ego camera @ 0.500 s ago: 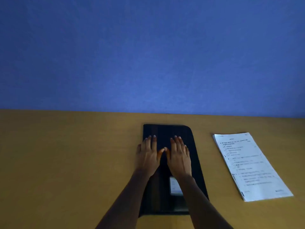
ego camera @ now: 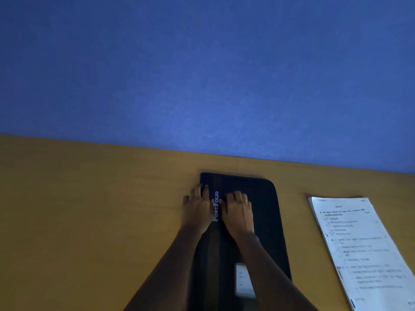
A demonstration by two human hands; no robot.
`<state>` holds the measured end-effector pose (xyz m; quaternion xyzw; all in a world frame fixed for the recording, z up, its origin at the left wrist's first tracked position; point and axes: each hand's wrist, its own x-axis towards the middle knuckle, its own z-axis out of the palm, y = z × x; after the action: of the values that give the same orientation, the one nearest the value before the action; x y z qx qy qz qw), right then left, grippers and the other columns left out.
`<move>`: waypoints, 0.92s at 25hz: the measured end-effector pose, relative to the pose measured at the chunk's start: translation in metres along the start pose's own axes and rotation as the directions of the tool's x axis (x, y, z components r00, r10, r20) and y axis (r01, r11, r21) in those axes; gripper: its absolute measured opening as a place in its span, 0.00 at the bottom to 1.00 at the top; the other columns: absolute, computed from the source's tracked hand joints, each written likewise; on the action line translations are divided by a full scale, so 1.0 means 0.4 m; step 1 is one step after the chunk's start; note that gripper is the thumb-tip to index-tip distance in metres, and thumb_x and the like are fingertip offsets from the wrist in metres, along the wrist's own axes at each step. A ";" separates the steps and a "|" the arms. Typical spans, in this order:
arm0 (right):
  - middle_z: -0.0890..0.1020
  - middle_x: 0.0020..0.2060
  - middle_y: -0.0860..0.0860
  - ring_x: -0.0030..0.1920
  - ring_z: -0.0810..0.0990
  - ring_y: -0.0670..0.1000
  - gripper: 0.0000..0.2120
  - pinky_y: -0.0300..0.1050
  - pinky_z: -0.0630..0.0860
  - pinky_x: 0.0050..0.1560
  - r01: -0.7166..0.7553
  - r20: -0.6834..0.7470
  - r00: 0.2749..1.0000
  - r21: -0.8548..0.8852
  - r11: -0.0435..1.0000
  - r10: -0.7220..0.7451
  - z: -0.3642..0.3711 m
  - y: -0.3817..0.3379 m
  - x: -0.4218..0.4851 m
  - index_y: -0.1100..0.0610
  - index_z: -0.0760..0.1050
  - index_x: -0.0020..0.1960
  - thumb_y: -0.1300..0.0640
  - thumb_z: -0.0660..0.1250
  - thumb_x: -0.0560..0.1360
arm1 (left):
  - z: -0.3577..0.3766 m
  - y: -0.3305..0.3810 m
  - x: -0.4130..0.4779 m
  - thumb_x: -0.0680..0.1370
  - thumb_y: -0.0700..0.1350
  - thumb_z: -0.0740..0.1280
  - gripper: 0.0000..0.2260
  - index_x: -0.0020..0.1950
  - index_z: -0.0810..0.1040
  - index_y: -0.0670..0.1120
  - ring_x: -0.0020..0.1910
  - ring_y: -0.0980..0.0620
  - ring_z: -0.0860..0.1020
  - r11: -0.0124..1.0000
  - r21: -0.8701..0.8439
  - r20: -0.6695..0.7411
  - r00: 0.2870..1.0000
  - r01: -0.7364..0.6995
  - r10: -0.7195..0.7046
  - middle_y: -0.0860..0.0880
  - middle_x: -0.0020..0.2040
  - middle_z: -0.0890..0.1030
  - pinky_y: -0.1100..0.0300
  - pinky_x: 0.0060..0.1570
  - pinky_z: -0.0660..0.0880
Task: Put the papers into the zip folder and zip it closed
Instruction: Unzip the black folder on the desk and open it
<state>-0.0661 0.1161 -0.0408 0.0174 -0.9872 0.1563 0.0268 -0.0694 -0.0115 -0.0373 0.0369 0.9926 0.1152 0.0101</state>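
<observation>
The black fabric zip folder lies under both hands, its long axis running away from the person. The left hand rests flat at its left edge, the right hand curls fingers down beside it; neither grips anything. The white printed papers lie well right of the right hand, the nearer one.

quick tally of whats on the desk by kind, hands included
black zip folder marked "PortFolio": 1
stack of printed papers: 1
white label card on the folder: 1
hands resting on the folder: 2, left hand and right hand
total: 5
</observation>
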 end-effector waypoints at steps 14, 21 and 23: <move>0.79 0.53 0.56 0.56 0.79 0.59 0.19 0.46 0.71 0.42 -0.391 0.466 0.848 0.231 0.891 0.251 -0.005 -0.104 0.426 0.59 0.76 0.57 0.52 0.72 0.70 | -0.021 -0.086 0.319 0.72 0.54 0.71 0.14 0.54 0.82 0.49 0.53 0.41 0.80 0.756 -0.346 0.265 0.831 0.556 -0.490 0.44 0.53 0.83 0.55 0.47 0.76; 0.80 0.53 0.54 0.54 0.79 0.55 0.15 0.46 0.72 0.42 -0.353 0.583 0.766 0.030 0.935 0.271 0.025 -0.148 0.501 0.59 0.77 0.54 0.55 0.72 0.69 | -0.029 -0.068 0.336 0.63 0.57 0.78 0.27 0.57 0.79 0.47 0.51 0.45 0.81 0.732 -0.293 0.423 0.770 0.615 -0.478 0.46 0.52 0.82 0.53 0.50 0.79; 0.82 0.51 0.54 0.51 0.80 0.55 0.13 0.45 0.72 0.41 -0.355 0.573 0.774 0.041 0.934 0.269 0.034 -0.154 0.512 0.58 0.79 0.53 0.55 0.69 0.70 | -0.025 -0.066 0.337 0.66 0.55 0.78 0.25 0.59 0.78 0.48 0.54 0.45 0.80 0.739 -0.300 0.398 0.783 0.603 -0.477 0.47 0.54 0.82 0.55 0.50 0.77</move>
<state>-0.2683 0.0481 -0.0230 -0.0998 -0.9262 0.2188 -0.2905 -0.2059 -0.0293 -0.0351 -0.2423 0.8988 0.3063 0.1990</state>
